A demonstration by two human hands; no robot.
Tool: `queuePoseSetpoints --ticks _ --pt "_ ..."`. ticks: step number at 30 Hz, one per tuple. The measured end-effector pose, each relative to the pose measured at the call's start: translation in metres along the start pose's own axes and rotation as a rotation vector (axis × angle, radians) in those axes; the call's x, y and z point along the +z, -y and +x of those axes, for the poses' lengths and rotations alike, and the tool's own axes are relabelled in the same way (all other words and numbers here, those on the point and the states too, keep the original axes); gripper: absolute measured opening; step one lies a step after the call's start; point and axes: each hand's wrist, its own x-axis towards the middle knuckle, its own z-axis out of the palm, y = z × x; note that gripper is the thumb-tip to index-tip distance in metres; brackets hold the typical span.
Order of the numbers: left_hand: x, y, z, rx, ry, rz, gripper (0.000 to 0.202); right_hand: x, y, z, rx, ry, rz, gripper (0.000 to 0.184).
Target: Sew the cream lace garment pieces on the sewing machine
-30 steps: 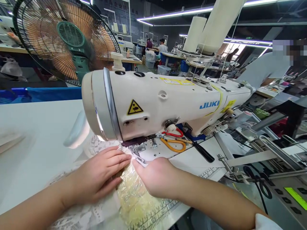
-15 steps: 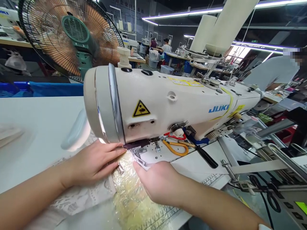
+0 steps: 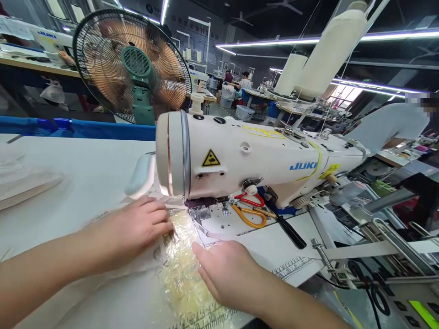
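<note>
My left hand lies left of the needle area, fingers bent and pressed together on thin white patterned fabric. My right hand is closed in front of the needle area, its thumb side next to a narrow white strip. Whatever its fingers hold is hidden. Between the hands, crinkled clear plastic with a yellowish tint covers part of the bed. Above them stands the white sewing machine. A metal guide sits beside the needle area.
Orange-handled scissors, a red-handled tool and a black-handled tool lie under the machine arm. A pale blue rounded object rests behind my left hand. More fabric is at left. A fan stands behind the table.
My left hand has drawn back from the needle area, its fingers more bent. My right hand has moved slightly toward me. The camera view has shifted, so the machine appears farther right.
</note>
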Motion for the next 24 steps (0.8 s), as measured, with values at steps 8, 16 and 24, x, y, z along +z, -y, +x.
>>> queuePoseSetpoints --ticks 8,16,24 --pt "-0.030 -0.018 0.016 -0.391 0.101 -0.474 0.028 0.027 0.041 0.009 -0.140 -0.335 0.197 0.062" --pt "-0.007 -0.025 0.022 -0.588 -0.121 -0.538 0.031 0.034 0.051 0.022 -0.098 -0.311 0.413 0.024" --pt "0.001 -0.022 0.028 -0.592 -0.201 -0.398 0.030 0.022 0.070 0.020 -0.128 -0.153 0.505 0.049"
